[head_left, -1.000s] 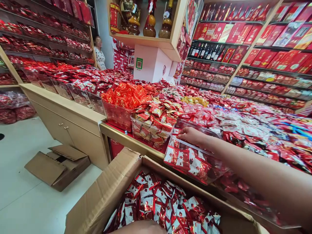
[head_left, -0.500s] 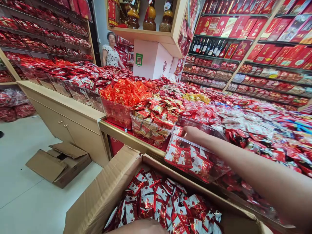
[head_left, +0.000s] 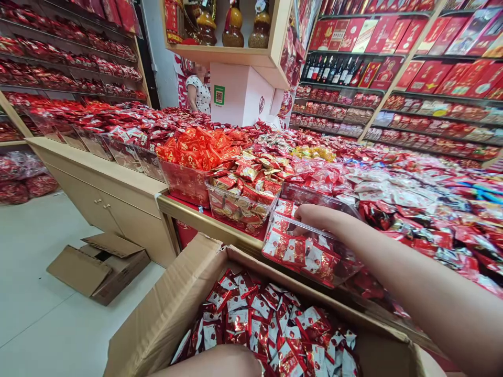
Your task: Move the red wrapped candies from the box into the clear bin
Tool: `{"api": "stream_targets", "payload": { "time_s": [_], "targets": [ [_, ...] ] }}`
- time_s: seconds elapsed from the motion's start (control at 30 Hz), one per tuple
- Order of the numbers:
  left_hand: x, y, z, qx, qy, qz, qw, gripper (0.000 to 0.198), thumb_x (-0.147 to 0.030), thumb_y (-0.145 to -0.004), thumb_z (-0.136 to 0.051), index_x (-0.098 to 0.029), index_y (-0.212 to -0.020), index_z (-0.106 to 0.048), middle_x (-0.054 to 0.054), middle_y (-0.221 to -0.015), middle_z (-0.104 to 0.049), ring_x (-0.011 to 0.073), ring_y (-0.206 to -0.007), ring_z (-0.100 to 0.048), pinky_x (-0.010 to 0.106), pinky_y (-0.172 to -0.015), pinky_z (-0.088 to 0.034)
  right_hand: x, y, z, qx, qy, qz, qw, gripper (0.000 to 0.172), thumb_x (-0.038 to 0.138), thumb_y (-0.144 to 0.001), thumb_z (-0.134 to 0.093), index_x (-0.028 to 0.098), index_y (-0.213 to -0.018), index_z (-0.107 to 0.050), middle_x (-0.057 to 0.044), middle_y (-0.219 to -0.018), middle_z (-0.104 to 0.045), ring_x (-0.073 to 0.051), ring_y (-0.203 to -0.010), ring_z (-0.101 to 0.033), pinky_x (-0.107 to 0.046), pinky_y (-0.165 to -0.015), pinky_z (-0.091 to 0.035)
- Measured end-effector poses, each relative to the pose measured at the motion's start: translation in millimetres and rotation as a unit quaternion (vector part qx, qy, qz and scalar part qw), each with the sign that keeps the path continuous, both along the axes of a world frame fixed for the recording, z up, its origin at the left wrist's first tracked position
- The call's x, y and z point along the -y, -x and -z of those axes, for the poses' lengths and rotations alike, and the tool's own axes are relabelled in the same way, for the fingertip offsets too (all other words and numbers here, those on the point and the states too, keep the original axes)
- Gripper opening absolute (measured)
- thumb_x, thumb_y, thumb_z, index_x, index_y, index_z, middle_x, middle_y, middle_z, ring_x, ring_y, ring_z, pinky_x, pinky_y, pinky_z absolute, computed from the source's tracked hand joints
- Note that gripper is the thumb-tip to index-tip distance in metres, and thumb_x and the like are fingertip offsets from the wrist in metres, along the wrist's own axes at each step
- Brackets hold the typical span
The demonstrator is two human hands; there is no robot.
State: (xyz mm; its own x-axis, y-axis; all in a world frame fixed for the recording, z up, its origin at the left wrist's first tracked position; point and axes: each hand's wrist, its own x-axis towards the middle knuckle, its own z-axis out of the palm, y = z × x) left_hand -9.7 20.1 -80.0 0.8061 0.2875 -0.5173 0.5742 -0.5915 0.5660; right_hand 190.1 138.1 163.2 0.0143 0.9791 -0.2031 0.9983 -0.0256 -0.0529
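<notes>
Two hands in our view, and they're well apart: the right hand (head_left: 310, 217) dips into one clear bin (head_left: 346, 275) at the worktop (head_left: 202, 222) edge, its fingertips down among the red-and-white packets (head_left: 293, 251), and we cannot tell whether they grip one. The left hand (head_left: 238, 360) lies low over one big open cardboard box (head_left: 165, 301), its fingers out of our sight, so we can't call its hold either. Inside that box we have a heap of matching wrapped sweets (head_left: 239, 319), far too many overlapping for us to count. Left of the right hand's bin we make it two more in the front row, one of red-and-gold packets (head_left: 251, 173), one of bright red packets (head_left: 198, 146). One smaller carton (head_left: 100, 269) sits on the floor, near two cupboard knobs (head_left: 106, 206); three gourd-shaped bottles (head_left: 232, 29) stand above, and we spot one person in a dotted top (head_left: 201, 94) beyond
</notes>
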Motion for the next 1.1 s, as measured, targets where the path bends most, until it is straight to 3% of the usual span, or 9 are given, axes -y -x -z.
{"api": "stream_targets", "payload": {
  "time_s": [0.17, 0.27, 0.33, 0.43, 0.6, 0.73, 0.9, 1.03, 1.1],
  "targets": [
    [8.6, -1.9, 17.1, -0.107, -0.052, 0.036, 0.992, 0.03, -0.019, -0.042, -0.067, -0.02, -0.071, -0.065, 0.007, -0.064, -0.065, 0.0239, -0.055, -0.058, 0.031, -0.05, -0.042, 17.0, -3.5, -30.3, 0.024, -0.147, 0.02, 0.989, 0.022, 0.032, -0.071, -0.052, 0.014, -0.074, -0.063, -0.009, -0.076, -0.063, -0.02, -0.07, -0.057, -0.027, -0.059, -0.04],
    [16.4, 1.0, 16.1, -0.073, -0.102, 0.021, 0.992, 0.04, -0.026, -0.034, -0.072, -0.018, -0.072, -0.064, 0.009, -0.06, -0.064, 0.0267, -0.05, -0.057, 0.034, -0.046, -0.041, 73.2, 4.7, -48.3, -0.035, -0.345, 0.014, 0.938, 0.028, 0.039, -0.078, -0.041, 0.018, -0.078, -0.059, -0.006, -0.07, -0.061, -0.016, -0.064, -0.055, -0.026, -0.057, -0.039],
    [19.1, 0.3, 10.7, -0.065, -0.109, 0.012, 0.992, 0.042, -0.027, -0.031, -0.073, -0.018, -0.07, -0.063, 0.01, -0.06, -0.063, 0.0279, -0.051, -0.057, 0.035, -0.046, -0.04, 121.4, 15.8, -38.9, -0.118, -0.37, -0.052, 0.92, 0.023, 0.038, -0.077, -0.045, 0.021, -0.069, -0.057, -0.003, -0.06, -0.058, -0.012, -0.053, -0.051, -0.023, -0.051, -0.038],
    [19.1, -3.8, -1.0, -0.052, -0.059, -0.056, 0.995, 0.031, -0.019, -0.031, -0.072, -0.02, -0.06, -0.06, 0.006, -0.057, -0.06, 0.0274, -0.057, -0.056, 0.036, -0.053, -0.041, 174.9, 32.3, 18.0, -0.214, -0.182, -0.177, 0.943, 0.016, 0.032, -0.078, -0.047, 0.025, -0.067, -0.057, 0.0, -0.06, -0.059, -0.011, -0.052, -0.052, -0.021, -0.047, -0.039],
    [11.4, -10.1, -20.0, -0.096, 0.099, -0.136, 0.981, 0.024, -0.013, -0.038, -0.067, -0.021, -0.034, -0.044, -0.002, -0.029, -0.042, 0.0245, -0.045, -0.051, 0.04, -0.056, -0.04, 165.6, 47.0, 139.9, -0.093, -0.037, -0.033, 0.994, 0.023, 0.032, -0.073, -0.054, 0.014, -0.086, -0.054, -0.01, -0.072, -0.064, -0.024, -0.067, -0.061, -0.029, -0.053, -0.043],
    [-4.3, -12.3, -38.7, -0.023, 0.114, -0.253, 0.96, 0.018, -0.031, -0.06, -0.058, -0.02, -0.049, -0.05, -0.003, -0.034, -0.042, 0.0198, -0.044, -0.051, 0.035, -0.056, -0.041, 136.5, 50.2, 169.3, -0.019, -0.048, 0.013, 0.999, 0.018, 0.015, -0.073, -0.052, 0.008, -0.09, -0.053, -0.016, -0.077, -0.064, -0.026, -0.07, -0.062, -0.03, -0.055, -0.043],
    [-21.4, -18.3, -68.4, 0.106, 0.233, -0.402, 0.879, 0.048, -0.057, -0.077, -0.021, -0.018, -0.086, -0.048, 0.004, -0.068, -0.058, 0.016, -0.057, -0.057, 0.031, -0.058, -0.044, 147.5, 54.6, 150.7, 0.001, -0.088, -0.022, 0.996, 0.027, -0.003, -0.069, -0.04, 0.012, -0.084, -0.056, -0.013, -0.077, -0.062, -0.025, -0.071, -0.06, -0.031, -0.055, -0.044],
    [-16.5, -25.1, -79.9, 0.25, 0.457, -0.491, 0.698, 0.039, -0.055, -0.064, -0.053, -0.018, -0.075, -0.046, -0.002, -0.063, -0.054, 0.0114, -0.056, -0.053, 0.027, -0.058, -0.043, 164.8, 62.6, 141.6, 0.014, -0.177, -0.143, 0.974, 0.019, 0.004, -0.071, -0.045, 0.017, -0.079, -0.057, -0.008, -0.076, -0.059, -0.024, -0.07, -0.055, -0.034, -0.057, -0.043],
    [-12.4, -26.5, -79.2, 0.28, 0.456, -0.516, 0.669, 0.036, -0.047, -0.059, -0.062, -0.019, -0.073, -0.044, -0.005, -0.059, -0.051, 0.0091, -0.052, -0.05, 0.024, -0.055, -0.041, 169.1, 63.4, 141.9, 0.003, -0.206, -0.191, 0.96, 0.016, 0.006, -0.071, -0.047, 0.017, -0.077, -0.057, -0.007, -0.076, -0.058, -0.022, -0.07, -0.053, -0.035, -0.059, -0.043]
  ]
}}
